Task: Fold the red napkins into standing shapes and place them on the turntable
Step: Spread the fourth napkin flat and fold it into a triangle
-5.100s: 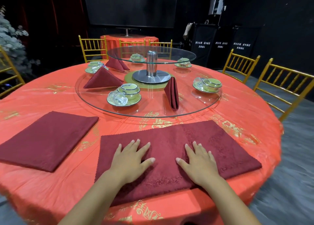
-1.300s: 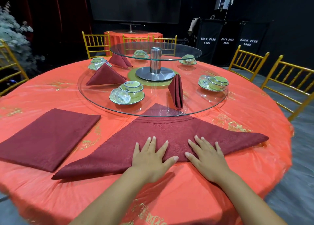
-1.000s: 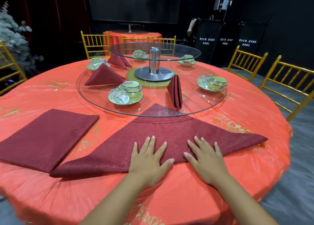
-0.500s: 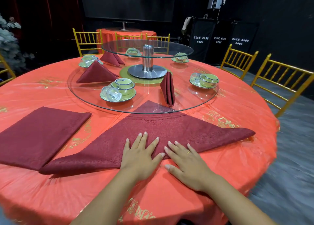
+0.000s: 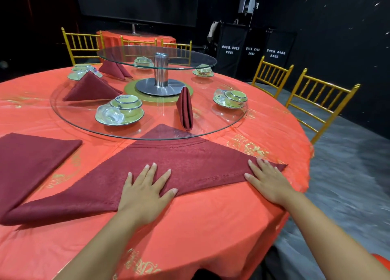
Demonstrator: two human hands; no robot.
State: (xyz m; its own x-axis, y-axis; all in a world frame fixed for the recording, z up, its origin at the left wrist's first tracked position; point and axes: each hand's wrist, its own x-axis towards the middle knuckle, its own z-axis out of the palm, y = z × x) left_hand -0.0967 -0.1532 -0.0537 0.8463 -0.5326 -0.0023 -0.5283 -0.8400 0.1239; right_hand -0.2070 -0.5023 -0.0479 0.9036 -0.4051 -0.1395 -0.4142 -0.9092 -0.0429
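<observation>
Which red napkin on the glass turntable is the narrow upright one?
The front napkin, just right of the steel post; the left napkin and the back napkin are broad triangles.

White Chinese lettering on the black panels [image 5: 253,62]; too blurred for reading

Black walls [image 5: 337,26] closed the room, with a dark screen [image 5: 137,3] at 12 o'clock behind a second orange-clothed table [image 5: 147,36]. Gold chairs [image 5: 329,79] stood at 2 o'clock on grey floor [image 5: 348,174], black lettered panels [image 5: 253,51] at 1 o'clock.
</observation>
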